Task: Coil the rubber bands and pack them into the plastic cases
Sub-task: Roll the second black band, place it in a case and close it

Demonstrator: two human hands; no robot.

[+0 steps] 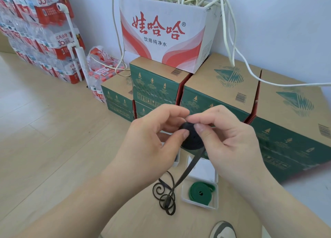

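Note:
Both hands hold a black rubber band (192, 138) up in the middle of the view, partly wound into a flat roll. My left hand (152, 141) pinches the roll's left side between thumb and fingers. My right hand (227, 139) pinches its upper right edge with thumb and forefinger. The band's loose tail hangs down and ends in curls (165, 196) on the floor. Below my right hand an open clear plastic case (185, 195) holds a coiled green band (200, 192). A second case (177, 159) shows only as a sliver behind my left hand.
Green-and-brown cartons (223, 91) line the wall behind the hands, with a white-and-red box of cream cables (164, 33) on top. Shrink-wrapped water bottle packs (41, 35) stand at the left. Wood floor (44, 139) stretches to the left. A shoe toe (223, 229) shows at the bottom.

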